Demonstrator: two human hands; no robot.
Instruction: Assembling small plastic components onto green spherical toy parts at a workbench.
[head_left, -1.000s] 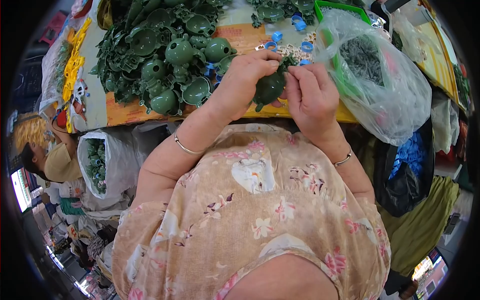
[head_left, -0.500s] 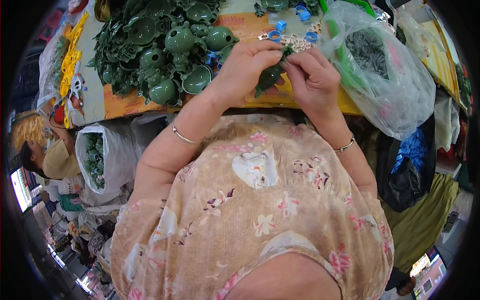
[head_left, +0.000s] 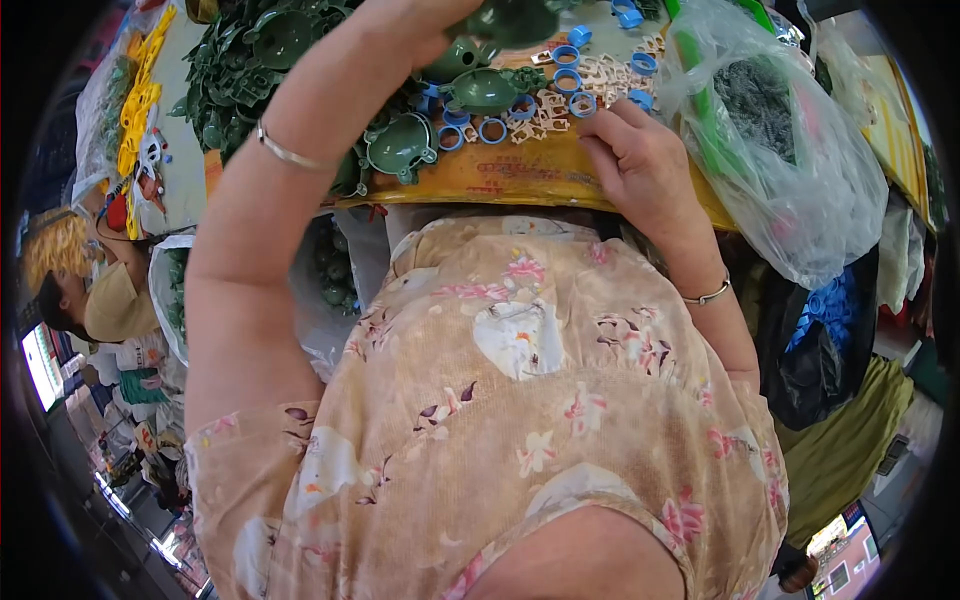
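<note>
My left hand is at the top edge, its fingers mostly cut off. A dark green, rounded plastic part, smeared by motion, goes with it and appears held. My right hand hovers at the table's near side with curled fingers, beside blue plastic rings and small beige plastic clips; whatever its fingertips hold is hidden. Between the hands lie a glossy green half-shell and an open green shell with small lugs.
Green plastic parts are heaped at the left of the table. Yellow strips lie farther left. On the right, a green basket lined with clear plastic holds grey springs. Below it hangs a black bag of blue pieces. A person sits far left.
My hands have parted. The left has swung up and away with the green part; the right has shifted slightly right and stays low, over the rings and clips.
</note>
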